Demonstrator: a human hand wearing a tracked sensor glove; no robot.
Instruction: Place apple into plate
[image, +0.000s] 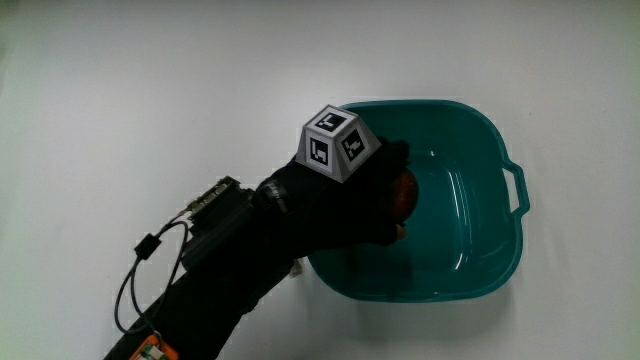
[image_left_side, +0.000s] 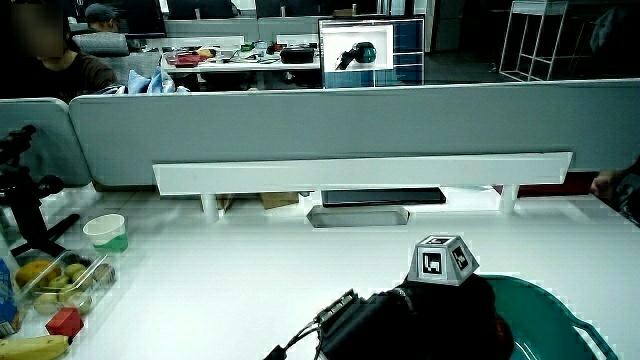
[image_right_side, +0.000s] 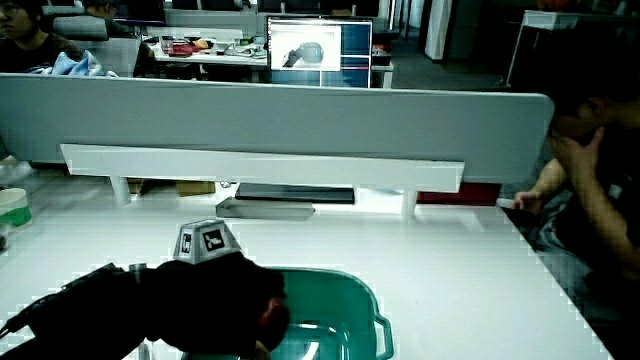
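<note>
An apple (image: 403, 192) is held inside a teal basin (image: 480, 130) by the gloved hand (image: 350, 200), whose grip is curled around the reddish fruit so that only part of its skin is seen past the fingertips in the main view. The hand is reached in over the basin's rim nearest the person, apparently so that the fruit can be lowered to the basin's floor rather than dropped. The basin, with its moulded handle (image: 518, 188), is the only vessel on the white table (image: 150, 90) and is taken to serve as the plate. In both side views the patterned cube (image_left_side: 440, 260) is seen riding above the dark glove (image_right_side: 200, 300), and the apple is judged not yet released.
</note>
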